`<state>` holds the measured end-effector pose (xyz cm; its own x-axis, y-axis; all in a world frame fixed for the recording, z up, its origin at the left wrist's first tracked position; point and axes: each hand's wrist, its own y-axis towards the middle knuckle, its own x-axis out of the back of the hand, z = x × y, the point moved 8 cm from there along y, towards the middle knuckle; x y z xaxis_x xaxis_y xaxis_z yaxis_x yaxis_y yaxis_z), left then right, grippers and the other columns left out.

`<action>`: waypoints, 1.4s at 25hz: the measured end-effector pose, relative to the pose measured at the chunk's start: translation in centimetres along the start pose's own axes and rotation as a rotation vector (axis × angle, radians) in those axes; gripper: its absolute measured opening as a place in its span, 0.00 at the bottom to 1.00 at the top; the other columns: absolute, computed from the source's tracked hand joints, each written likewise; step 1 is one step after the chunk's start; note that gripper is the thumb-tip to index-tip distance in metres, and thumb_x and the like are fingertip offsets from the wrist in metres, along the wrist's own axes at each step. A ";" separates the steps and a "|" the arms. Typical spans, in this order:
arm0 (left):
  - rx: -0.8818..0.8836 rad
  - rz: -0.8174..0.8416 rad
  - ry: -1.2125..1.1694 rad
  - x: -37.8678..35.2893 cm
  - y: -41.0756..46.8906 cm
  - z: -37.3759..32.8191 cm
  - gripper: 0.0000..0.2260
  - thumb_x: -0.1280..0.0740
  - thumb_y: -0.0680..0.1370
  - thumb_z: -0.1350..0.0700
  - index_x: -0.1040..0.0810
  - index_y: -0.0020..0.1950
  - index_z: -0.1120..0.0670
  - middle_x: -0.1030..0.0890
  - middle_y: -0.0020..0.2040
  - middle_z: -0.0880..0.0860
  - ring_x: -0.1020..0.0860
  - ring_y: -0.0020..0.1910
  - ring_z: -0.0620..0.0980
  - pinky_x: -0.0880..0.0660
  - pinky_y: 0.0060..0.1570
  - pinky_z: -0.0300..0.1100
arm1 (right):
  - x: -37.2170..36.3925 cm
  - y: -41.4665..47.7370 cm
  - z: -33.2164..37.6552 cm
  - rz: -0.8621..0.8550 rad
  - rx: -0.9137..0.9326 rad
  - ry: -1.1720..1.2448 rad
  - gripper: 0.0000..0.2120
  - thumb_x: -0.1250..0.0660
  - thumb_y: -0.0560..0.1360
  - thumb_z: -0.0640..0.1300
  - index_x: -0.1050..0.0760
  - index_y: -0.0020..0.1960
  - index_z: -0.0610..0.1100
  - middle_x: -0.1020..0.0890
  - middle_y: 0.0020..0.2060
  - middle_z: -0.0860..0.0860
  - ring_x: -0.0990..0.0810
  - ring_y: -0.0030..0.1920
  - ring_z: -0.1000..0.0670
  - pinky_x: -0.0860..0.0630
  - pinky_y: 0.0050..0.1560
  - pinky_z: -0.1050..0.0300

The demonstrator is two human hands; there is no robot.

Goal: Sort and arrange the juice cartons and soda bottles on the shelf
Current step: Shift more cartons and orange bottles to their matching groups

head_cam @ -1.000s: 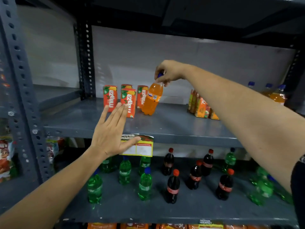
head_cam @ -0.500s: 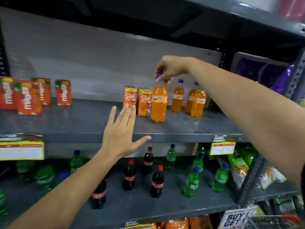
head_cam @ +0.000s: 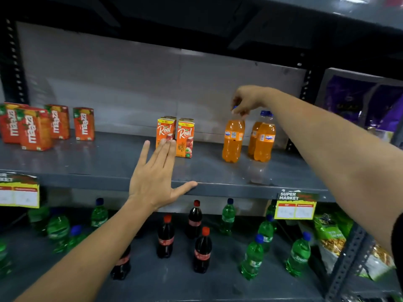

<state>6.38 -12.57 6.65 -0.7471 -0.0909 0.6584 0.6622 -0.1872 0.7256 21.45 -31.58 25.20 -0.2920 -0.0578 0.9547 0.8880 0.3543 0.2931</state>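
Orange soda fills the bottle that the right hand holds by its blue cap, with the fingers pinched shut around the top. That bottle stands upright on the grey shelf, toward its right end, about midway between the front edge and the back wall. Just beside it on the right stand more orange bottles, close to the back right corner, one partly behind the other.

The left hand is flat and spread wide, holding nothing. Its thumb lies along the front edge of the shelf, and its fingers point up in front of two orange Real juice cartons. I cannot tell if the tips touch the cartons. These cartons stand side by side near the middle of the shelf, with more tucked behind the left one.

Red Maaza cartons stand at the left end of the shelf, well apart from the Real ones. One of them sits nearer the front edge than the rest.

On the lower shelf stand dark cola bottles with red caps in the middle, and green bottles on both sides of them. Yellow price tags hang from the front edge of the upper shelf, one at each end
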 end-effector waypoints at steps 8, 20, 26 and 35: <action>-0.037 0.039 0.028 0.4 -0.7 1.2 0.47 0.55 0.72 0.26 0.43 0.75 0.63 0.36 0.75 0.59 0.41 0.76 0.54 0.49 0.74 0.60 | -1.3 0.2 -0.2 0.001 0.006 -0.096 0.13 0.32 0.73 0.43 0.23 0.55 0.39 0.20 0.49 0.42 0.24 0.46 0.48 0.26 0.49 0.53; 0.087 0.130 0.191 2.6 -10.0 27.2 0.49 0.51 0.70 0.25 0.36 0.72 0.66 0.31 0.71 0.62 0.36 0.73 0.58 0.45 0.72 0.62 | -0.8 2.5 24.4 -0.068 0.223 0.045 0.16 0.29 0.72 0.49 0.20 0.53 0.39 0.16 0.51 0.43 0.19 0.50 0.44 0.27 0.47 0.56; 0.032 0.136 0.141 0.3 -12.1 33.9 0.47 0.55 0.73 0.28 0.39 0.74 0.66 0.33 0.73 0.63 0.38 0.74 0.58 0.45 0.72 0.62 | -6.4 5.9 41.3 0.128 0.282 0.253 0.28 0.27 0.69 0.55 0.28 0.63 0.42 0.21 0.56 0.46 0.20 0.51 0.45 0.22 0.49 0.52; -0.029 -0.058 0.053 -1.2 -12.0 34.8 0.41 0.50 0.77 0.33 0.43 0.74 0.66 0.34 0.73 0.62 0.39 0.75 0.57 0.51 0.74 0.57 | -8.4 8.3 45.3 0.182 0.234 0.551 0.22 0.30 0.73 0.43 0.30 0.64 0.38 0.22 0.59 0.42 0.22 0.53 0.48 0.20 0.46 0.57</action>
<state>1.32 23.85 4.07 -0.7866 -0.1307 0.6035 0.6165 -0.2215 0.7555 15.16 14.12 17.28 0.1383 -0.4282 0.8930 0.7868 0.5951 0.1635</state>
